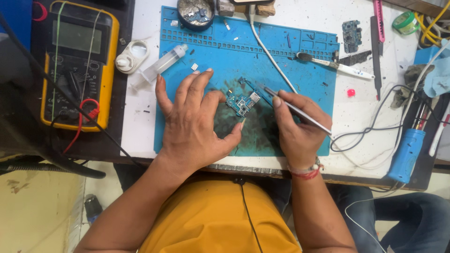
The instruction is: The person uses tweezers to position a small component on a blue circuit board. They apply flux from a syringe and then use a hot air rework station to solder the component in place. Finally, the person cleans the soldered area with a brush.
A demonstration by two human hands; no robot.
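1. Between the two hands, on the blue mat [290,93], lies a small blue board [241,103], flat on a dark, sooty patch.
2. Left hand [197,122]: spread flat, its grip wide and empty, with thumb and forefinger touching the board's near edge to steady it.
3. Right hand [297,126]: grip pinched narrow on thin metal tweezers [293,107], whose tips reach the board's far corner. Whether the tips hold a part I cannot tell; it is too small.
4. Risk: the board is pinned only by two fingertips, so a sideways push from the tweezers could skate it across the mat.
5. Risk: a hard squeeze could flick a tiny part out of the tips and into the debris on the counter [356,117].
6. Beyond the left hand lie a syringe [164,63] and a yellow multimeter [77,63]; beyond the right, a brush [335,65] and a blue iron [405,154] whose cable runs close to the right wrist and could snag.
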